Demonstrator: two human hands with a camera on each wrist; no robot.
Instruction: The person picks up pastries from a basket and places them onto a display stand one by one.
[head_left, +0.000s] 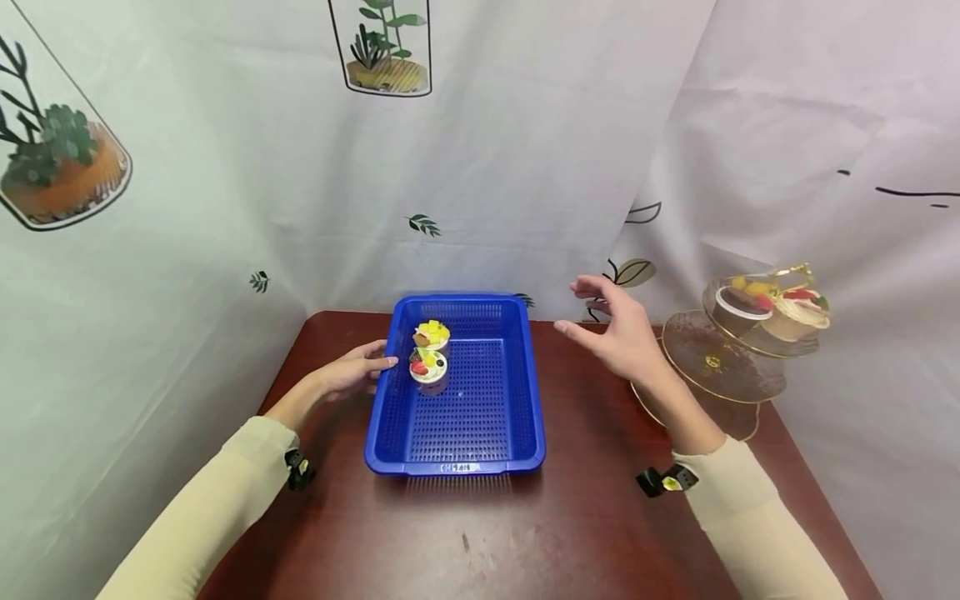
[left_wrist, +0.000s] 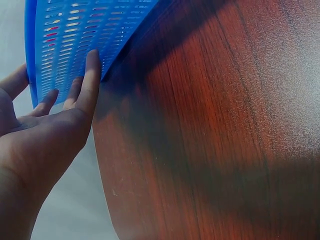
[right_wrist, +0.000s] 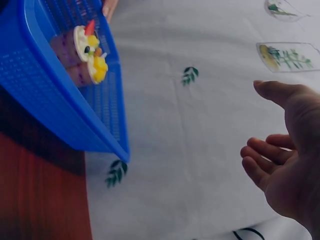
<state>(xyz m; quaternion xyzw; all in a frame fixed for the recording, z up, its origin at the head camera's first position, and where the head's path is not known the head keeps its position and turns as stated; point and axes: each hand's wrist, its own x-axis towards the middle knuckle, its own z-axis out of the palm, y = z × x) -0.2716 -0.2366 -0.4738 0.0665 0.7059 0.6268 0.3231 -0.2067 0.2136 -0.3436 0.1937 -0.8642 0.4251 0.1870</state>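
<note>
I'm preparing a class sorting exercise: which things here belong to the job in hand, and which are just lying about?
Job:
blue basket, left hand at its rim
two dessert cups inside
probably the tiered stand and its desserts

Surroundings:
printed cloth backdrop
wooden table

Your head view faces forward and down; your wrist views sit lower, closer; all three share the basket.
</note>
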